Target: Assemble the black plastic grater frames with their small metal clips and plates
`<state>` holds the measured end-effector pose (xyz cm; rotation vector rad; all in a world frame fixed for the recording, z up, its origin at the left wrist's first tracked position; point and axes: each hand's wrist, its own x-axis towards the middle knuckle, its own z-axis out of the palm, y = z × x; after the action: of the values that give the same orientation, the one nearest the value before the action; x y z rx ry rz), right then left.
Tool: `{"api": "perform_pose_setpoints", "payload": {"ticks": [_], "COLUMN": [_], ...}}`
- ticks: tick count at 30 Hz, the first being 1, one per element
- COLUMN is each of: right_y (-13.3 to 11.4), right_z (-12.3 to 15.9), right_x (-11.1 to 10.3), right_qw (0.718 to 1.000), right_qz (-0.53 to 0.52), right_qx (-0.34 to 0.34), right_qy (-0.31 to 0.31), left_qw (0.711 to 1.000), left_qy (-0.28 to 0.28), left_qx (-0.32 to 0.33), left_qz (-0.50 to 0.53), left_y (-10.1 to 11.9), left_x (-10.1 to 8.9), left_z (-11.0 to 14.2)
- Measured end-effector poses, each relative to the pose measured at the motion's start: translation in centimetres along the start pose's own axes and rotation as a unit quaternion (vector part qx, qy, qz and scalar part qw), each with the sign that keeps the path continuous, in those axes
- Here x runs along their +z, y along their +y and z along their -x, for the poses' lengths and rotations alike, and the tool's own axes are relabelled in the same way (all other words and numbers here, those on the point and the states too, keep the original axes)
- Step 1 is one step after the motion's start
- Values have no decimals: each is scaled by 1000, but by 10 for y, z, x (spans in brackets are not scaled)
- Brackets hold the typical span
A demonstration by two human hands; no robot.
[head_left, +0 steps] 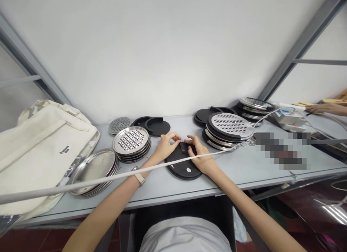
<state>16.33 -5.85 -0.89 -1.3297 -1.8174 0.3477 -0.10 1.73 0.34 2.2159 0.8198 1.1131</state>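
A black round holder lies on the table in front of me, with a raised strip and pale round openings on it. My left hand is at its far left edge, thumb and forefinger pinched together. What they pinch is too small to make out. My right hand rests along the holder's right side. Its fingers bend over the far rim, close to the left fingertips, and the thumb lies on the holder. To the left stands a stack of round grater plates; right of my hands is a stack of black-rimmed graters.
Plain metal discs are piled beside a cream bag. Black round holders lie near the wall. A white cable crosses in front of my forearms. Another person's hand is at the far right, near more graters.
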Motion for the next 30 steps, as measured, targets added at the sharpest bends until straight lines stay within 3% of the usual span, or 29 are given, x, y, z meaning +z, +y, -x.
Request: {"api": "perform_pose_setpoints", "payload": {"ticks": [11,30], "right_y": [2,4], "right_z": [0,0], "right_x": [1,2], "right_qw": [1000,1000], "right_qz": [-13,-15], "right_qx": [-6,-22], "right_qy": [-11,-14], "left_qw": [1000,997], "left_qy": [9,13], "left_qx": [-5,-79], "left_qz": [-7,21], "left_y": [0,-3], "left_x": [-2,-5], "left_z": [0,-2]}}
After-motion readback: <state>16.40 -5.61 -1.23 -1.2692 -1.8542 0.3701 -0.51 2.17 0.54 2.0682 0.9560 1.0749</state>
